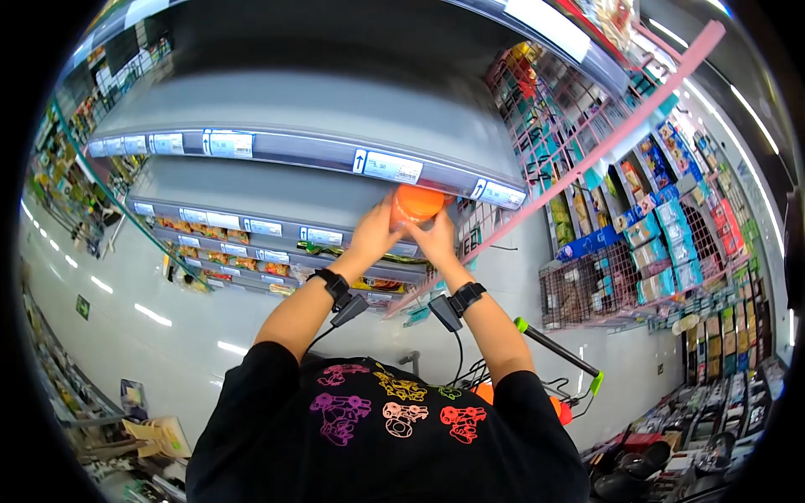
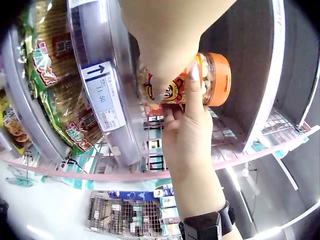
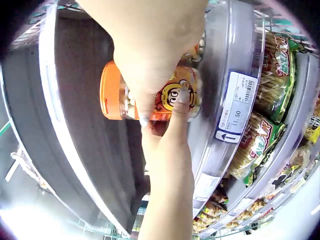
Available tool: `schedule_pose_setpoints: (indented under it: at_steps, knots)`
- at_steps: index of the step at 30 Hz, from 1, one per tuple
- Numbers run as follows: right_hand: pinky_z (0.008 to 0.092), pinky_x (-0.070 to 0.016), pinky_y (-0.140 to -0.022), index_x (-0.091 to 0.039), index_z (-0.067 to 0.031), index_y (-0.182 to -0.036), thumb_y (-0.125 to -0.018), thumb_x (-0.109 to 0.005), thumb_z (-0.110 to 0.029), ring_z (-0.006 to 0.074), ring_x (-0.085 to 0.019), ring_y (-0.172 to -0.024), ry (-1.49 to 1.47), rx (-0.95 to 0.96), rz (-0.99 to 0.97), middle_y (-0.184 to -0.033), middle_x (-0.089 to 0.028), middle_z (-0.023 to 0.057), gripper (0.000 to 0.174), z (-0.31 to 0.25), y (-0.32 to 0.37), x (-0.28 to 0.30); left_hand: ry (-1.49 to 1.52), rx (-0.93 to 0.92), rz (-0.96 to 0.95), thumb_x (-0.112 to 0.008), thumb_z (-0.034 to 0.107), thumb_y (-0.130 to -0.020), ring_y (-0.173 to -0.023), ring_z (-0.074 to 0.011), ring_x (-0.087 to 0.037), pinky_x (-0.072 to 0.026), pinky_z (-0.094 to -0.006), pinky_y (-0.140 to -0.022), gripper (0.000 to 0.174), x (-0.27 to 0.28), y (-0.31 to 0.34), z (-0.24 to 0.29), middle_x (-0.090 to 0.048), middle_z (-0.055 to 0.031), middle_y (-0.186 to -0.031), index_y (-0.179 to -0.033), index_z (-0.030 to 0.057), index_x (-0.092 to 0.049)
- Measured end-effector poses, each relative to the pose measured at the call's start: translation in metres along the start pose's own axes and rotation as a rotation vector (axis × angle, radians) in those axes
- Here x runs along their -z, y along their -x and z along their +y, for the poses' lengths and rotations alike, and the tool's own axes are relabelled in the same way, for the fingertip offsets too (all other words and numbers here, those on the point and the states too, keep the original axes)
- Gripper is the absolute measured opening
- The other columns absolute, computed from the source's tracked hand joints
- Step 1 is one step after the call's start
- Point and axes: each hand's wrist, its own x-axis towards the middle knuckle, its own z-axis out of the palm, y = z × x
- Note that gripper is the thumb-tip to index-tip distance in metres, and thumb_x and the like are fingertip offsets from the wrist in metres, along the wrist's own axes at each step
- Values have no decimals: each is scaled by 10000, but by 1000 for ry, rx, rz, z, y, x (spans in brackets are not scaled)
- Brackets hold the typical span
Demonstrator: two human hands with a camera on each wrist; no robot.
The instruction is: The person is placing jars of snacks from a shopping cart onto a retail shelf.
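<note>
Head view: gripped an orange-lidded jar upright in the left hand and right hand, near the right front corner of the shelf. Pressed both thumbs to the label, with other fingers partly hidden, curled round the sides. Showed, just beside, part of another jar; along the front edge, a price tag; below, food packets.
</note>
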Motion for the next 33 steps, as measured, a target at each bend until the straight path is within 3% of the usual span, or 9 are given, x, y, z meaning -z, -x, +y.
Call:
schedule_pose_setpoints:
  at_steps: [4,8,9,15,19,22,26,30,33]
  knots:
    - [426,-458,-867,-415,70,-1216,-747,-740,-290,419,-563,-1029,179,28,-16,-1093,-575,285,675,24,-12,-12,-189,120,-142,-747,304,-706,-1051,-373,-559,-406,-445,-951,813,0,-17,-10,-584,-223,-1120,-1343,-1,-343]
    - [459,-452,-852,-407,120,-1196,-824,-651,-336,460,-554,-984,509,85,-56,-1069,-565,320,637,51,-12,-19,-309,78,-25,-712,390,-734,-1122,-361,-521,-360,-448,-1014,779,-23,-23,-35,-549,-235,-1182,-1319,-9,-389]
    - [461,-445,-847,-418,123,-1188,-840,-633,-339,449,-555,-967,543,171,13,-1042,-572,309,617,54,-10,-25,-309,81,18,-713,391,-733,-1133,-361,-512,-351,-450,-1023,761,-23,-22,-32,-544,-236,-1190,-1299,-17,-410]
    - [453,-437,-821,-507,71,-1104,-829,-642,-306,401,-551,-924,576,220,109,-974,-587,256,486,60,-8,-32,-350,93,171,-684,335,-714,-1089,-308,-521,-374,-412,-938,628,-18,-17,-22,-555,-157,-1137,-1202,-1,-476]
    - [451,-423,-782,-580,0,-977,-815,-624,-249,357,-543,-888,587,223,25,-927,-602,167,300,53,-8,-25,-303,-84,299,-678,303,-698,-1032,-290,-531,-390,-401,-861,538,-22,-9,-30,-562,-133,-1075,-1125,20,-514]
    - [450,-407,-764,-610,-44,-890,-802,-598,-211,328,-533,-866,627,357,8,-888,-600,111,189,52,-10,-25,-331,-202,348,-663,278,-703,-1000,-285,-541,-397,-398,-825,417,-27,-9,-40,-575,-106,-1035,-1043,58,-564]
    - [427,-411,-800,-652,-64,-903,-793,-586,-191,291,-545,-946,611,402,20,-949,-644,75,181,52,-8,-26,-388,-213,291,-622,258,-731,-999,-252,-547,-396,-381,-828,293,-28,-5,-38,-600,-42,-1004,-994,130,-628]
    - [411,-407,-879,-675,-100,-1041,-791,-574,-168,265,-543,-1010,628,396,-7,-1053,-655,48,278,56,-8,-28,-402,-202,307,-604,276,-743,-1000,-232,-549,-393,-377,-838,270,-30,-7,-37,-619,-10,-943,-978,154,-654]
    - [411,-368,-955,-631,-125,-1162,-838,-524,-192,268,-526,-1097,666,369,-51,-1147,-638,53,348,54,-11,-28,-456,-146,251,-572,332,-777,-1118,-260,-499,-356,-453,-936,384,-32,-7,-39,-639,-29,-1037,-1113,154,-626]
